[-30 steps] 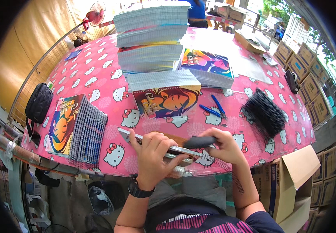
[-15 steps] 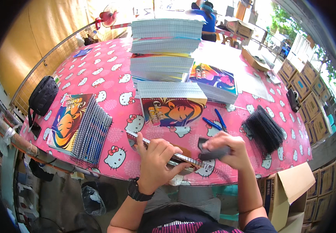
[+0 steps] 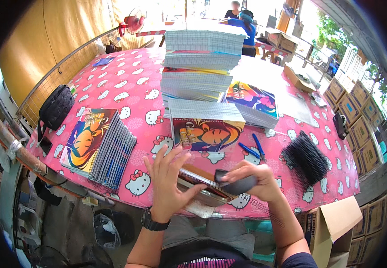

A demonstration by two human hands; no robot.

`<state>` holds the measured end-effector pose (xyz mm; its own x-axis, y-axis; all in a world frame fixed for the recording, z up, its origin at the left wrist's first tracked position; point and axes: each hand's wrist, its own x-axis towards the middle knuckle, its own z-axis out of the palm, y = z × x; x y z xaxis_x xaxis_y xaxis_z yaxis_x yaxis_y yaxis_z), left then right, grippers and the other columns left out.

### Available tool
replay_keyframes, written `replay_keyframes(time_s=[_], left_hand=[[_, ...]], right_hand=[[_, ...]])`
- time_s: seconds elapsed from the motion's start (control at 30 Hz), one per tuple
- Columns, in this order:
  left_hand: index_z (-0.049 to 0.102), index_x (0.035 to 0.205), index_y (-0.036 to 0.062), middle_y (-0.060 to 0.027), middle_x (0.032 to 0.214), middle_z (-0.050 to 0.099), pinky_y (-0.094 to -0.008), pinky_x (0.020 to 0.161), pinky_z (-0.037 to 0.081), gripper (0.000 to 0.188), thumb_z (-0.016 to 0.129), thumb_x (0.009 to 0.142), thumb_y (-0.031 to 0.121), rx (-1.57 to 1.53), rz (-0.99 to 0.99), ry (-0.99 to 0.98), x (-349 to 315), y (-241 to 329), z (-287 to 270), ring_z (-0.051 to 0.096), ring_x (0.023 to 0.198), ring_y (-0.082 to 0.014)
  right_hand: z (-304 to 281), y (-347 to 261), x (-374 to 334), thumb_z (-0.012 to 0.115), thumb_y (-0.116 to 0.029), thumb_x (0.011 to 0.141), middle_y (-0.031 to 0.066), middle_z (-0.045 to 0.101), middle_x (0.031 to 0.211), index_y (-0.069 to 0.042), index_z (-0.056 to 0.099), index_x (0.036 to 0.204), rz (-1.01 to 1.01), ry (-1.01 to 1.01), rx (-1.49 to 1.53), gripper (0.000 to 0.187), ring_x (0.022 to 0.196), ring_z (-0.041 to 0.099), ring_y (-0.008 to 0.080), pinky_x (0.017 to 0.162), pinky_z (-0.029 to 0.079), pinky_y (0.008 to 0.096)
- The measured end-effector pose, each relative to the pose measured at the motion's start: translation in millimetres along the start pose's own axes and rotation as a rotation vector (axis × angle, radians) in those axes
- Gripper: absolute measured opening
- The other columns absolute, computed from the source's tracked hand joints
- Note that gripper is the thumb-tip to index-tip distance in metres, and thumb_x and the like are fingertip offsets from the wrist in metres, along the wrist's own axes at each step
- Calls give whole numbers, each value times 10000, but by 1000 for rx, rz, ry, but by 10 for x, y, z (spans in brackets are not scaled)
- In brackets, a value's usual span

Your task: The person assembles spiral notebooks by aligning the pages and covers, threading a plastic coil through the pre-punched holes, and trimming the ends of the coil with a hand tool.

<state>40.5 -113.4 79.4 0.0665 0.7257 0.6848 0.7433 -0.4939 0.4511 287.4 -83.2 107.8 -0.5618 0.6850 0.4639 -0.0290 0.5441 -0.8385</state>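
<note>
A notebook stands tilted on its edge near the front of the table, its holed spine upward. My left hand is at its left end, fingers stretched and spread, the thumb lying along it. In my right hand, closed, is a dark grey curved pad-like piece, its exact kind unclear. The piece presses against the right part of the spine. A thin black binding coil trails from that end below my right wrist. Part of the notebook is hidden by my hands.
Stacked notebooks with a colourful cover stand ahead, before a tall notebook pile. More notebooks lie left. Blue-handled pliers and a heap of black coils lie right. An open carton stands beside the table.
My left hand's fingers have straightened and spread from a curled hold on the notebook. My right hand has moved left with the dark piece, closer along the spine. The view has shifted slightly.
</note>
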Motion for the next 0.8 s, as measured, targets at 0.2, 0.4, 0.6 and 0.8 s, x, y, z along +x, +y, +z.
replay_keyframes(time_s=[0.2, 0.4, 0.6, 0.8], left_hand=[[628, 1119, 157, -48, 1233, 557, -607, 1100, 123, 573, 830, 645, 410, -60, 28, -56, -100, -108, 95, 394, 1297, -325], [256, 1479, 81, -182, 1491, 284, -501, 1135, 170, 1085, 873, 595, 199, -258, -230, 215, -210, -129, 207, 315, 1359, -332], [135, 1496, 16, -189, 1480, 280, -401, 1117, 257, 1241, 915, 534, 96, -614, -485, 241, -367, -188, 503, 303, 1353, -307], [202, 1476, 35, -135, 1406, 352, -370, 1064, 333, 1126, 881, 579, 14, -778, -532, 254, -286, -73, 460, 381, 1269, -246]], right_hand=[[-8, 6, 86, 649, 61, 638, 72, 700, 983, -25, 681, 1018, 0, 18, 17, 391, 925, 620, 232, 821, 496, 326], [-152, 139, 185, 623, 43, 667, 91, 682, 1004, -60, 685, 1057, 96, -92, -388, 408, 929, 604, 259, 823, 487, 346], [-211, 202, 255, 600, 59, 651, 113, 687, 1015, -51, 673, 1075, 74, -101, -534, 443, 944, 609, 270, 841, 493, 357], [-169, 277, 202, 662, 51, 644, 80, 691, 1043, -23, 667, 1004, 52, -123, -654, 368, 993, 594, 275, 881, 487, 379]])
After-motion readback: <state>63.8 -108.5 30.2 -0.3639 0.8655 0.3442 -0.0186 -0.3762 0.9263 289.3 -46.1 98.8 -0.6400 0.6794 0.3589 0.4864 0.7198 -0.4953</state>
